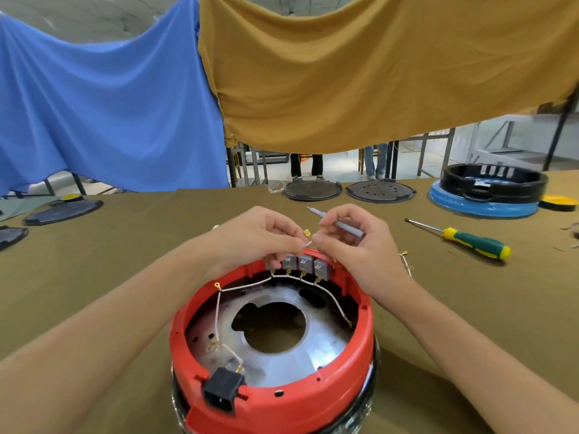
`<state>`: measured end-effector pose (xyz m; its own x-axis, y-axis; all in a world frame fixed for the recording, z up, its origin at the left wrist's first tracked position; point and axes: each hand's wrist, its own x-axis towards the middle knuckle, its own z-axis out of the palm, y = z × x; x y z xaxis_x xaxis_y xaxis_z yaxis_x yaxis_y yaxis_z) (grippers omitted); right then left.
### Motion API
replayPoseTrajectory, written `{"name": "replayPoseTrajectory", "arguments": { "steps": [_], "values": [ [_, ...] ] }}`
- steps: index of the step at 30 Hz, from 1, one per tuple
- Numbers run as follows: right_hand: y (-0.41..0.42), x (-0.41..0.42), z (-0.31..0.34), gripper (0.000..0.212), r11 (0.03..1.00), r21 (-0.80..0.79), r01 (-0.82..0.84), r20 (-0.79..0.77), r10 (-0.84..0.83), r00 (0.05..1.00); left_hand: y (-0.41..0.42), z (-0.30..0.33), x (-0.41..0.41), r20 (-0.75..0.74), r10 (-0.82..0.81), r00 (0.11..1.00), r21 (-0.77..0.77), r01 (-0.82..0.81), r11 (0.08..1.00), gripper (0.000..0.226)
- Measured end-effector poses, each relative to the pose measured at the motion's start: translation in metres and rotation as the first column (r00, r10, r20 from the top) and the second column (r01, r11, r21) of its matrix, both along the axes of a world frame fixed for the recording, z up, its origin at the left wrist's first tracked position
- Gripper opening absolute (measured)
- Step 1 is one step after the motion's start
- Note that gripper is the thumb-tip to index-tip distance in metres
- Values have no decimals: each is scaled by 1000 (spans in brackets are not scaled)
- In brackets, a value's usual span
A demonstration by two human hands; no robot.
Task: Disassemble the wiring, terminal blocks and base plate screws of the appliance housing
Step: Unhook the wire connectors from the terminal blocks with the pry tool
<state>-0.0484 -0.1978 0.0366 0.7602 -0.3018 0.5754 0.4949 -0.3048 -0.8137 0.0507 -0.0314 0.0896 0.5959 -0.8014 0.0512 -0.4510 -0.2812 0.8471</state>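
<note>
At the far left edge of the olive-covered table (125, 245), dark flat base plates (62, 212) lie behind the left forearm. The left hand (260, 236) is curled at the far rim of the red appliance housing (272, 399), its thumb and fingertips pinched on the end of a white wire with a brass spade connector (307, 233) showing just above the grip. The housing sits upside down at the near centre of the table, a round red plastic ring around a shiny metal base plate (282, 361) with a large central hole. A black power socket (223, 391) is set in its near wall. White wires (250, 285) with brass ring terminals run along the inside, from near the socket up the left side and across to a row of grey terminal blocks (303, 264) on the far wall, directly below both hands. The right hand (354, 242) is closed around a slim grey metal tool (347, 227), its tip pointing far-left, while its fingertips meet the left hand's at the wire end. Right of the housing, a loose wire (407, 263) lies on the table, then a green-and-yellow screwdriver (470, 241). Two round dark plates (380, 191) lie further back, and at the far right a black ring (492, 183) rests on a blue one (482, 206).
</note>
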Motion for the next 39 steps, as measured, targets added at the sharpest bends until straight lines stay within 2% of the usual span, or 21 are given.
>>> {"name": "replayPoseTrajectory", "arguments": {
  "steps": [3,5,7,9,11,13,15,19,21,25,28,31,33,36,39],
  "values": [
    [-2,0,0,18,994,109,25,-20,-23,1000,7,-1,6,34,39,999,-62,-37,997,10],
    [-5,1,-1,18,970,226,88,-49,-79,996,19,-3,19,189,143,971,-87,-128,988,9],
    [-12,4,-1,19,932,317,178,-98,-155,983,32,-9,33,357,201,912,-24,-207,978,8],
    [-21,6,-1,19,907,320,272,-162,-231,959,41,-19,44,355,168,920,98,-215,972,8],
    [-34,7,1,20,886,270,378,-209,-329,921,47,-29,50,236,102,966,150,-140,979,12],
    [-52,7,1,22,844,211,493,-231,-447,864,50,-39,53,126,61,990,84,-72,994,18],
    [-68,5,-2,23,811,155,563,-282,-510,812,51,-44,55,57,75,996,23,-77,997,23],
    [-87,9,-15,23,789,1,615,-406,-562,721,52,-49,58,-54,59,997,-2,-59,998,28],
    [-89,12,-20,23,771,-100,628,-400,-610,684,53,-52,57,-123,47,991,-43,-53,998,26],
    [-91,16,-28,20,676,-419,606,-357,-737,575,54,-53,57,-138,73,988,-100,-87,991,17],
    [-90,15,-29,15,673,-423,607,-284,-734,617,54,-53,55,-147,95,985,-142,-116,983,16],
    [-79,13,-25,15,768,-289,571,-233,-635,736,52,-54,54,-134,149,980,-174,-171,970,14],
    [-69,13,-23,16,805,-276,525,-193,-582,790,51,-54,54,-133,187,973,-178,-209,961,14],
    [-61,14,-25,19,816,-351,460,-197,-544,816,51,-54,55,-137,210,968,-188,-233,954,14],
    [-62,14,-29,23,779,-485,398,-236,-555,798,52,-55,55,-140,211,968,-182,-234,955,14]
  ]
}}
